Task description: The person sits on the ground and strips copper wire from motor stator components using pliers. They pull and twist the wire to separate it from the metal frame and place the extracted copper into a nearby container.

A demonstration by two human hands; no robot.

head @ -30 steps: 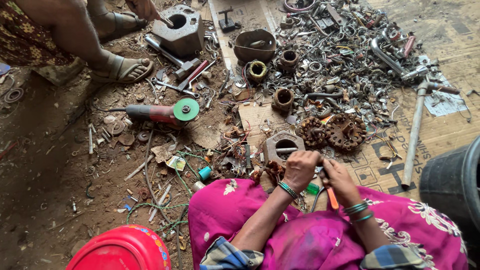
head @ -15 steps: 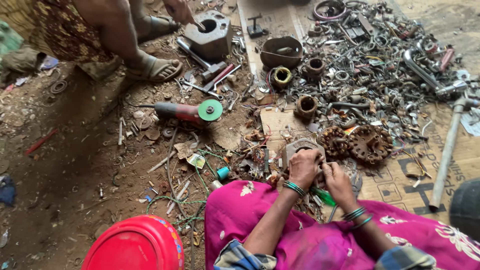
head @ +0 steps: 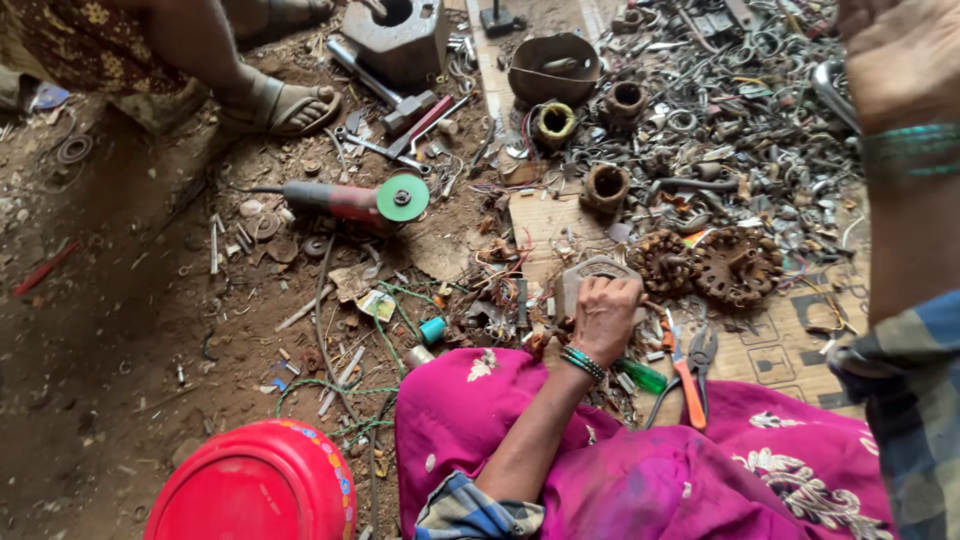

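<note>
Since half a second ago my right hand has left the work and risen close to the camera at the upper right, blurred, fingers loosely spread, holding nothing I can see. Orange-handled pliers now lie on the floor by my pink-clad knee, where that hand was working. My left hand is closed over the grey metal housing, which sits on the ground among tangled wire scraps, just left of two rusty gear-like rotors. Farther left lies a red angle grinder with a green disc. A red plastic tub sits by my left knee. Another person's sandalled foot rests at the top.
</note>
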